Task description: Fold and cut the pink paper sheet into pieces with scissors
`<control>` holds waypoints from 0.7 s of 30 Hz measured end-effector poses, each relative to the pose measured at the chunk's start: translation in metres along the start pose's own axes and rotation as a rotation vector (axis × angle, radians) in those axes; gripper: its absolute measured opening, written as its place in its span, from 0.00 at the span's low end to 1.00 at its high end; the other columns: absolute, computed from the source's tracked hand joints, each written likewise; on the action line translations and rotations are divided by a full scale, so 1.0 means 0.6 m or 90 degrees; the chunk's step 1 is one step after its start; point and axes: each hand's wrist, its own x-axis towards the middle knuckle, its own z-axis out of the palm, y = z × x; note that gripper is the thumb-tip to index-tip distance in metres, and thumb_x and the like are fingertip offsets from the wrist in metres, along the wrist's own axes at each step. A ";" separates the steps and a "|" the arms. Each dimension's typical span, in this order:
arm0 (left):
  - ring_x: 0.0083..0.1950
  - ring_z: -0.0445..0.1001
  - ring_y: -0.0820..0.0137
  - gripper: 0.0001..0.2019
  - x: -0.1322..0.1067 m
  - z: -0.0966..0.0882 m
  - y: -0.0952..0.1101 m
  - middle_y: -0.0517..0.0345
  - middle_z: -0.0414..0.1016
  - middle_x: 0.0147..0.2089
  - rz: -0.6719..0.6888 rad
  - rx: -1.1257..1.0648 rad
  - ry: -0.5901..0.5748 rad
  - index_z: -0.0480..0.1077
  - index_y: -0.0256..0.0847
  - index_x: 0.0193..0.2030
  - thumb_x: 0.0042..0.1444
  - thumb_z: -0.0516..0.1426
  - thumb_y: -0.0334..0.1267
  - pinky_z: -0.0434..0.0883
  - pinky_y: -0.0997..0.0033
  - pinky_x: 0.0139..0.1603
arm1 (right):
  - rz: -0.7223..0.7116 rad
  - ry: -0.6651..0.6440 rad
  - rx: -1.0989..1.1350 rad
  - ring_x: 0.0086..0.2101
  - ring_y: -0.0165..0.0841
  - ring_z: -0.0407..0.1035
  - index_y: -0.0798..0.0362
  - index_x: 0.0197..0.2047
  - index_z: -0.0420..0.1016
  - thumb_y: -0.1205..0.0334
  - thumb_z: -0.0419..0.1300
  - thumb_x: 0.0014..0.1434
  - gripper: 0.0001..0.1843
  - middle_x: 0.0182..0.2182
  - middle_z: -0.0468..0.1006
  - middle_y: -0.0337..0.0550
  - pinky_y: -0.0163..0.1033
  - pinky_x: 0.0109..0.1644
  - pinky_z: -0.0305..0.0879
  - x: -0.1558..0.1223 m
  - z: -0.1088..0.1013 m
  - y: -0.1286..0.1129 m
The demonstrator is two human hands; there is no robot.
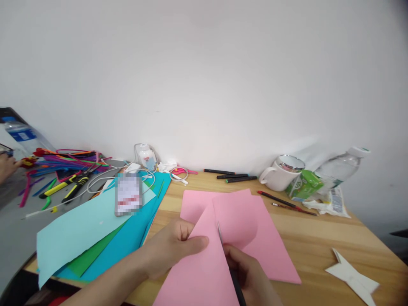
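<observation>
My left hand (177, 246) pinches the left edge of a pink paper sheet (245, 229) lying on the wooden table (318, 246), thumb on top. My right hand (251, 276) grips black-handled scissors (228, 259). Their thin blades point up and away into the pink paper, which lifts along a cut or fold line. Part of the sheet curls up to the right of the blades.
Light blue, green and cyan paper sheets (95, 229) lie at left, beyond them pipe cleaners, cables and a charger (146, 158). Markers (236, 176), a white mug (282, 173), a green carton (302, 185), a bottle (338, 170) and pencils stand at the back right. A white folded paper shape (353, 276) lies near right. Another person's hand (6, 168) shows at far left.
</observation>
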 end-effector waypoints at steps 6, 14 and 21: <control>0.22 0.62 0.79 0.15 0.000 0.001 -0.001 0.59 0.70 0.25 0.003 -0.025 -0.001 0.72 0.33 0.27 0.50 0.59 0.47 0.56 0.79 0.22 | -0.009 -0.002 0.023 0.29 0.36 0.72 0.54 0.33 0.75 0.65 0.72 0.34 0.19 0.23 0.78 0.40 0.34 0.30 0.63 0.000 0.000 0.003; 0.21 0.61 0.81 0.14 -0.003 0.003 0.003 0.61 0.69 0.24 0.000 -0.037 0.002 0.72 0.34 0.26 0.51 0.59 0.46 0.55 0.80 0.21 | -0.023 0.002 0.016 0.25 0.32 0.69 0.55 0.30 0.75 0.67 0.71 0.35 0.15 0.20 0.75 0.37 0.33 0.29 0.62 0.000 -0.002 0.007; 0.21 0.62 0.80 0.15 -0.003 0.005 0.002 0.60 0.70 0.24 0.002 -0.043 0.000 0.72 0.34 0.26 0.50 0.60 0.46 0.55 0.79 0.22 | -0.017 0.010 0.002 0.22 0.31 0.67 0.54 0.29 0.75 0.68 0.71 0.36 0.14 0.16 0.72 0.34 0.33 0.28 0.61 -0.003 -0.002 0.004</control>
